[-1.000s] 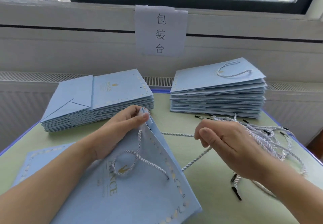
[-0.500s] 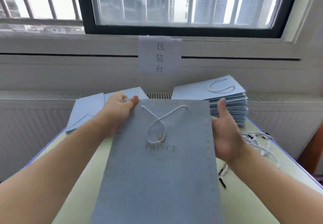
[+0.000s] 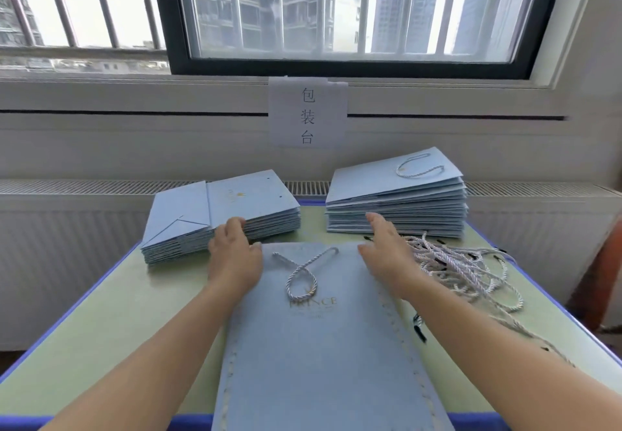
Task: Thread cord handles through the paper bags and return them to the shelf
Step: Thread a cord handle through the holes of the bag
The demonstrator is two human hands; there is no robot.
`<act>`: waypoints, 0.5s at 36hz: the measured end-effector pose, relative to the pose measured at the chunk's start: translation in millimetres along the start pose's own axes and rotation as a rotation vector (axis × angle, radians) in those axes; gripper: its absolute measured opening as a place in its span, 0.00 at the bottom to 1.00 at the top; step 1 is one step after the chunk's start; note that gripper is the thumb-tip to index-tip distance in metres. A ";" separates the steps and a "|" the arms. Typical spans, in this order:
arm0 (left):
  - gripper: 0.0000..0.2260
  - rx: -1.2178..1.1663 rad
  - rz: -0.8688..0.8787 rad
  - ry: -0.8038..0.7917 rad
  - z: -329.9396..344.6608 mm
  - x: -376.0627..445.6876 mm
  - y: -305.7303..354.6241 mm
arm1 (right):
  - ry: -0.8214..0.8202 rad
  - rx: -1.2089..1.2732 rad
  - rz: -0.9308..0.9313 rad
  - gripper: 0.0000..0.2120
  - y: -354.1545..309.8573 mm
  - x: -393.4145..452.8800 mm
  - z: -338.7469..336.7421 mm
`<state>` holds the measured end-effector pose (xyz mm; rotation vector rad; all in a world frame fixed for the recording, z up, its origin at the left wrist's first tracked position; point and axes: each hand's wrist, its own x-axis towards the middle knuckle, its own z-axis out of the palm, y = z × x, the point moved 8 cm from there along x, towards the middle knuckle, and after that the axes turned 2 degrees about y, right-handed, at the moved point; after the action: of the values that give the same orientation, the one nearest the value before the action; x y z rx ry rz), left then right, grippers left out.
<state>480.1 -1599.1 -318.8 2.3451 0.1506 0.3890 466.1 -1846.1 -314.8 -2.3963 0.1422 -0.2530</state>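
Bag in hand: the flat blue paper bag [image 3: 323, 346] lies on the table [image 3: 101, 323], its top edge between my two hands, its twisted cord handle [image 3: 301, 274] looped on the face just inward of both grips.
Left hand [image 3: 235, 259]: I see fingers extended, thumb at the bag's top-left corner; whether it pinches the paper I cannot tell.
Right hand [image 3: 387, 252]: fingers straight, resting along the top-right corner, holding nothing that I can see.
Beyond the left grip: unthreaded stack [image 3: 222, 212], fingertips near its front edge.
Beyond the right grip: finished stack [image 3: 397, 201], one handle showing on top.
Outboard of the right grip: loose cords [image 3: 464, 269] in a tangle.
Handling, as I judge it: light, stiff card that creases if bent; smooth faces likely to slide on the pile.
Where I would take hold: both top corners, clear of the cord, lifting flat towards the finished stack.
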 end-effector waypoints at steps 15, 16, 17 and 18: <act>0.22 0.446 0.232 -0.376 60.5 -37.2 19.8 | 0.056 -0.434 -0.308 0.18 -45.4 -15.7 15.0; 0.23 0.463 0.229 -0.394 61.4 -36.7 19.3 | 0.100 -0.486 -0.290 0.16 -41.9 -16.5 9.1; 0.23 0.484 0.225 -0.414 62.2 -36.7 19.1 | 0.126 -0.526 -0.283 0.15 -39.6 -16.8 6.3; 0.23 0.504 0.219 -0.431 63.2 -37.0 19.5 | 0.130 -0.550 -0.283 0.15 -38.1 -16.1 7.2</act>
<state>465.2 -1662.9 -356.8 2.8919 -0.2447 -0.0747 453.2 -1810.4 -296.7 -2.9462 -0.0828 -0.5630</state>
